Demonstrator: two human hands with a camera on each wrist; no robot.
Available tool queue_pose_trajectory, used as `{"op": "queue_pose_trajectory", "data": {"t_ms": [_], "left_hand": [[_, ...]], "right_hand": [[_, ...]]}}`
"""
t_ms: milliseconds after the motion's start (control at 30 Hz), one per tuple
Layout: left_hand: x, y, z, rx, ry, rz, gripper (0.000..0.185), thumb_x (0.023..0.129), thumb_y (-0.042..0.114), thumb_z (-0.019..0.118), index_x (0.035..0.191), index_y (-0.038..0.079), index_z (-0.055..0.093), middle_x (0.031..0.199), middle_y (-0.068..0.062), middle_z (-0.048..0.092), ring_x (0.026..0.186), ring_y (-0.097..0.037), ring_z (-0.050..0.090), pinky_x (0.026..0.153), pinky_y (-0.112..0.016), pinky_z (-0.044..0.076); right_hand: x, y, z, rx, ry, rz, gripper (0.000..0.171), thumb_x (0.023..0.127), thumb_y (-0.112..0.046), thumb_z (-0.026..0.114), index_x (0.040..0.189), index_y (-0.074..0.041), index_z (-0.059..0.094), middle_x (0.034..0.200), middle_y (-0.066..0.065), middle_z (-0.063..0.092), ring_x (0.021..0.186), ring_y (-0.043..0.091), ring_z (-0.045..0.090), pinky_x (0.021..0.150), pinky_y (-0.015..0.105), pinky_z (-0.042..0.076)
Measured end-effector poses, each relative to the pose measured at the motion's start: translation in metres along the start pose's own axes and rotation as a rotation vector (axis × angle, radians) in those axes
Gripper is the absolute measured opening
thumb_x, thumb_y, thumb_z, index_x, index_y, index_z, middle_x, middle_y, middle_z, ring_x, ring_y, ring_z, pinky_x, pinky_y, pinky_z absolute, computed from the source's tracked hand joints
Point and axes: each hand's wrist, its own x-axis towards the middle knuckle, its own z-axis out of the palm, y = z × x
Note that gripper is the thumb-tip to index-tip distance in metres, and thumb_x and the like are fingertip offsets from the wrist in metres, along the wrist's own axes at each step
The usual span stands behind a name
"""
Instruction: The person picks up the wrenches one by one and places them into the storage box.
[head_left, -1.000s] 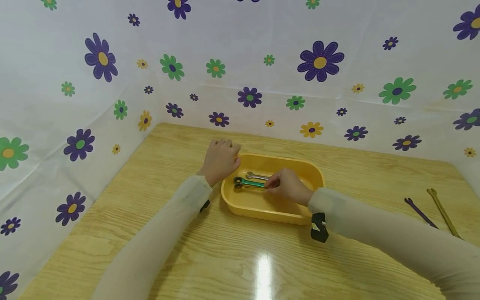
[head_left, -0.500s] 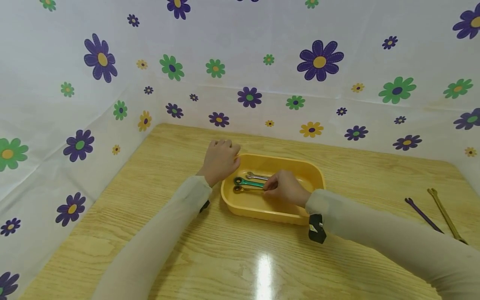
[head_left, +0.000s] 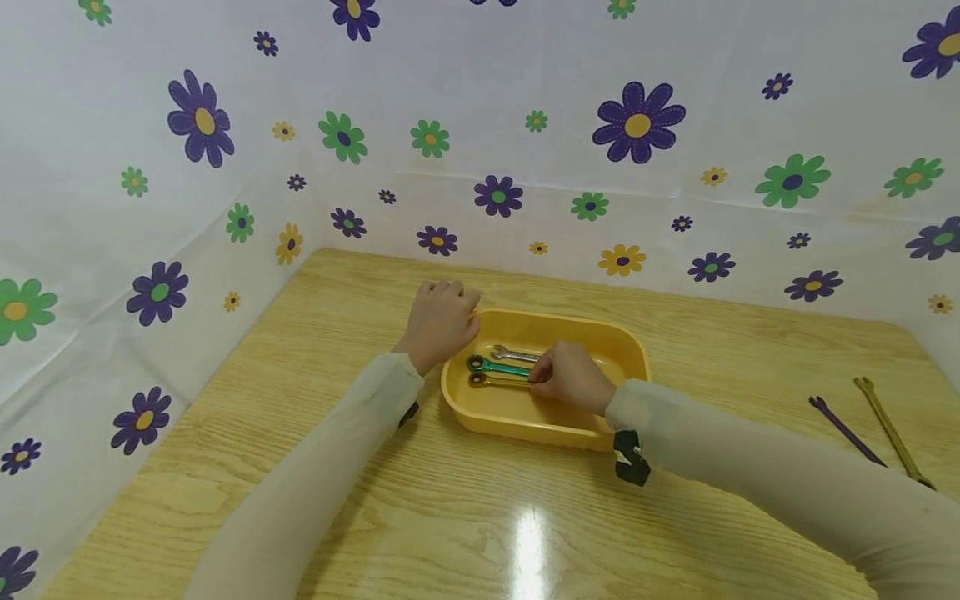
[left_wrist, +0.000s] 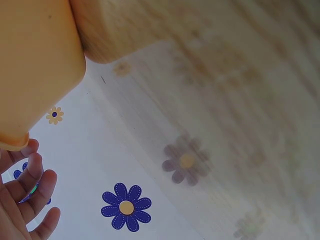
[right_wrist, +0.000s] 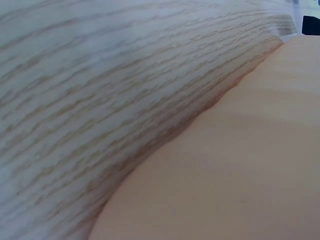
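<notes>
1. Ok so progress, as I read it: three wrenches are in the yellow rounded plastic tub [head_left: 592, 335], side by side. The shiny silver metal wrench [head_left: 513, 354] sits at the back, the glossy green ring-headed wrench [head_left: 501, 366] in the middle, the gold ring-headed metal wrench [head_left: 502, 382] nearest the person.
2. Seemingly left over: a slim purple forked wrench [head_left: 847, 431] and a longer dull-gold forked wrench [head_left: 887, 425], both on the wood-grain counter [head_left: 375, 517], well right of the tub.
3. The right hand [head_left: 573, 379] is down in the tub, thumb and fingers drawn together, and looks to be pinching the gold ring-headed one by its shaft. So I'd call that one placed but not yet let go.
4. The left hand [head_left: 441, 321] is at the tub's left end, fingers loosely bent by the rim. Can't tell if it's actually gripping it.
5. Direction: the gold one's ring points left, long axis running along the tub's length, about parallel to the green. Its other end's under the hand. The outside pair lie diagonally, forks pointing away from the person.
</notes>
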Motion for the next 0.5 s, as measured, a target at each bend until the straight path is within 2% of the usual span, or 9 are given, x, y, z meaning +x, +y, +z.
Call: {"op": "queue_pose_trajectory", "data": {"t_ms": [500], "left_hand": [[0.0008, 0.0009, 0.0006, -0.004, -0.009, -0.014, 0.029, 0.089, 0.028, 0.054, 0.111, 0.012, 0.064, 0.102, -0.01, 0.066, 0.1, -0.028, 0.06, 0.093, -0.045, 0.044]], "right_hand": [[0.002, 0.0011, 0.0019, -0.039, 0.004, -0.011, 0.005, 0.077, -0.006, 0.073, 0.081, -0.005, 0.076, 0.083, 0.008, 0.074, 0.077, 0.017, 0.068, 0.072, 0.03, 0.055]]}}
